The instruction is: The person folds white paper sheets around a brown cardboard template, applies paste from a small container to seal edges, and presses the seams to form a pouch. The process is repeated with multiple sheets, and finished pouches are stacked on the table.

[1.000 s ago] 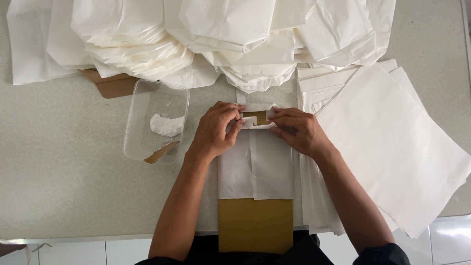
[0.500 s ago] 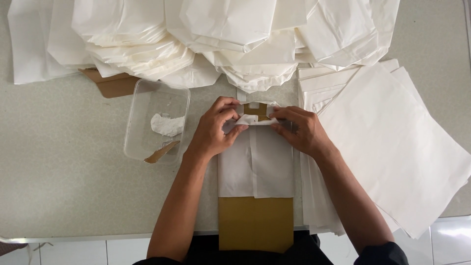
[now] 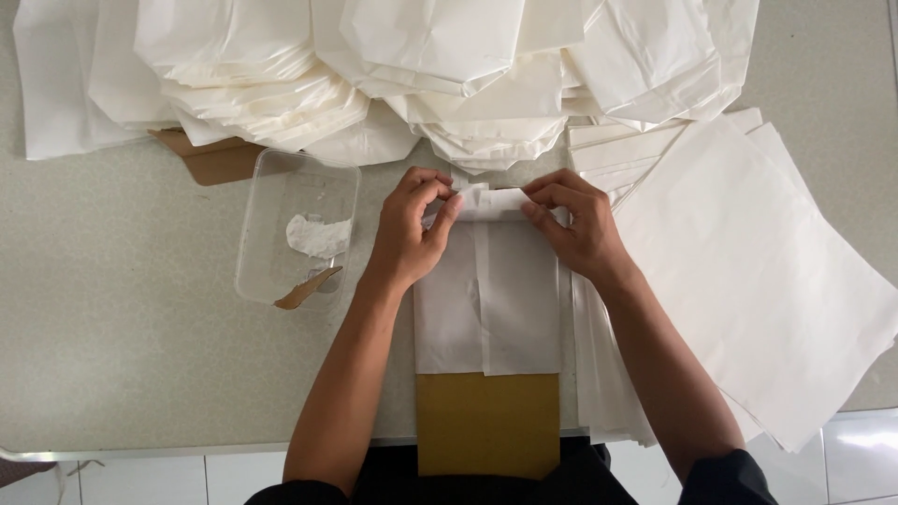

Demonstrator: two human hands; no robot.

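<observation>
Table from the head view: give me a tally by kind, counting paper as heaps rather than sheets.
Heaps of white paper: 2, finished bags, flat sheets
Paper being folded: 1, held by left hand and right hand
Brown boards: 2
Clear tubs: 1
Total: 6

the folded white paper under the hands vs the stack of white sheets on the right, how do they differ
The folded white paper is narrow, wrapped over a brown board, with both hands pinching its top flap. The stack of white sheets is wider, lies flat, fanned and unfolded, and no hand grips it. Both are plain white paper on the same table.
</observation>
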